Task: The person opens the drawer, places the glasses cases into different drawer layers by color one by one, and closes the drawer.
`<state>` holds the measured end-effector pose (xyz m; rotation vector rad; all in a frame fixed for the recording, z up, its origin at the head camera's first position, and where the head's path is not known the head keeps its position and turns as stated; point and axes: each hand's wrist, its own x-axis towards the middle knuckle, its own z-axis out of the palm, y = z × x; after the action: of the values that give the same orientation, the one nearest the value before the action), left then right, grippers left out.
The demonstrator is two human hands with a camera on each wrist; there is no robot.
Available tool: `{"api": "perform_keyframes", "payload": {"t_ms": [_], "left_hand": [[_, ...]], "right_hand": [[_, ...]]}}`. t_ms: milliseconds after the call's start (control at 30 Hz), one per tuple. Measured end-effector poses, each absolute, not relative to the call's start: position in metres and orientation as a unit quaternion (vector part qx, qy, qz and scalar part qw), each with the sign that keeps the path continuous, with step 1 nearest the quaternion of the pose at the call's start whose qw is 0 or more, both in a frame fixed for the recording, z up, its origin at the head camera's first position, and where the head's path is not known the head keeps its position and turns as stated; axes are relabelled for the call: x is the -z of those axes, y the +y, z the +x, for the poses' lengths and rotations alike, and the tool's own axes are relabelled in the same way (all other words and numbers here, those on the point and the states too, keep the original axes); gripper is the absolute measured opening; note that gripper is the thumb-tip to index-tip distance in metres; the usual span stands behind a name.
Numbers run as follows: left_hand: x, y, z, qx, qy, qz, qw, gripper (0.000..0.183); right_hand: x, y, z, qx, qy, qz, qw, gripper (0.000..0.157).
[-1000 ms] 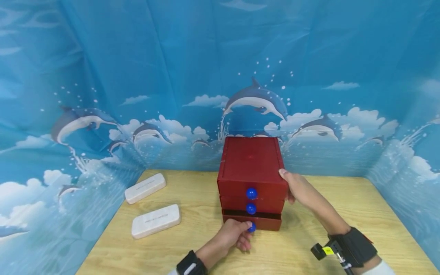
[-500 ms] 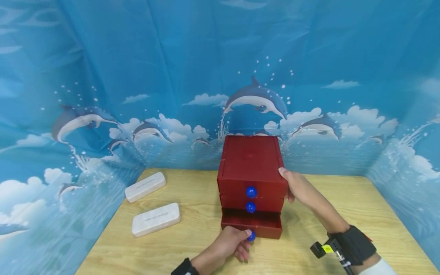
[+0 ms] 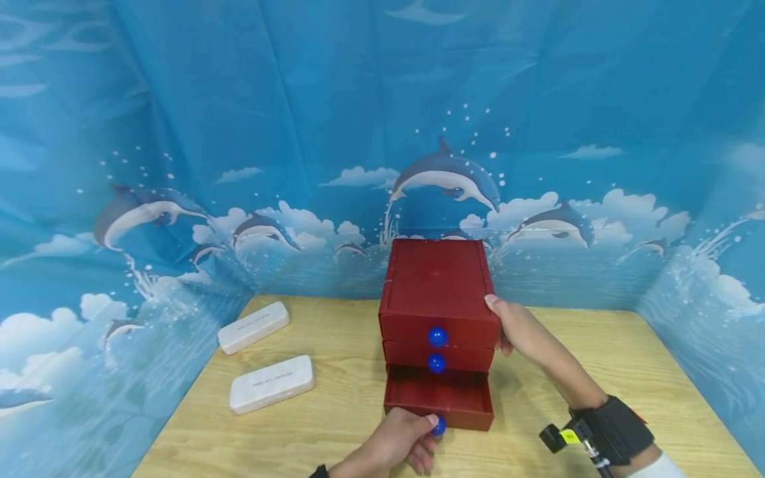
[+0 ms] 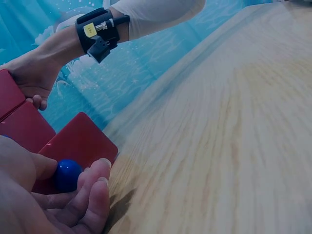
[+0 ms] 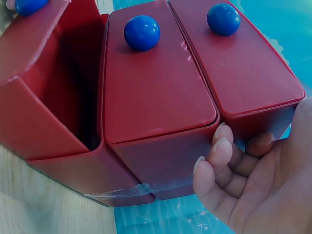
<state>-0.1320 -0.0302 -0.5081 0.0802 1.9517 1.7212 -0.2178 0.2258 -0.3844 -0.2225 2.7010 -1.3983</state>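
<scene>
A red cabinet [image 3: 439, 275] with three stacked drawers, each with a round blue knob, stands on the wooden table. Its bottom drawer [image 3: 469, 419] is pulled well out, and the visible part of its inside is bare. At that drawer's front, my left hand [image 3: 396, 438] pinches the blue knob [image 4: 68, 175] between thumb and fingers. My right hand [image 3: 520, 325] grips the cabinet's right side, thumb over the top edge. In the right wrist view, its bent fingers [image 5: 222, 152] rest against the side wall, while the upper two drawers [image 5: 158, 92] are closed.
Two white oblong cases [image 3: 254, 327] lie on the table [image 3: 335, 405] to the left of the cabinet. A blue curtain [image 3: 335, 99] printed with dolphins hangs behind and at both sides. Each wrist wears a black strap [image 3: 615, 428].
My left hand has drawn the bottom drawer outward by its knob, from a narrow gap to wide open. The right hand has stayed in place on the cabinet's side.
</scene>
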Motion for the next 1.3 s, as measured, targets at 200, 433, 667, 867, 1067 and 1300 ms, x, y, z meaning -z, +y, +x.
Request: {"api": "perform_keyframes", "payload": {"t_ms": [200, 433, 667, 867, 1067, 1300], "left_hand": [[0.508, -0.031, -0.126, -0.624, 0.730, 0.017, 0.277, 0.027], [0.507, -0.033, -0.119, -0.612, 0.745, 0.025, 0.263, 0.027], [0.506, -0.037, -0.113, -0.636, 0.721, 0.033, 0.273, 0.018], [0.512, -0.037, -0.107, -0.657, 0.706, 0.049, 0.259, 0.013], [0.513, -0.041, -0.098, -0.661, 0.696, 0.022, 0.282, 0.016], [0.508, -0.046, -0.087, -0.666, 0.686, 0.019, 0.292, 0.020]], "right_hand": [[0.387, 0.226, -0.219, 0.463, 0.883, -0.069, 0.048, 0.077], [0.387, 0.225, -0.219, 0.472, 0.877, -0.069, 0.048, 0.074], [0.385, 0.225, -0.218, 0.467, 0.880, -0.063, 0.052, 0.074], [0.384, 0.226, -0.217, 0.462, 0.883, -0.062, 0.053, 0.076], [0.384, 0.225, -0.217, 0.471, 0.878, -0.061, 0.063, 0.077], [0.383, 0.225, -0.218, 0.463, 0.882, -0.059, 0.066, 0.077]]}}
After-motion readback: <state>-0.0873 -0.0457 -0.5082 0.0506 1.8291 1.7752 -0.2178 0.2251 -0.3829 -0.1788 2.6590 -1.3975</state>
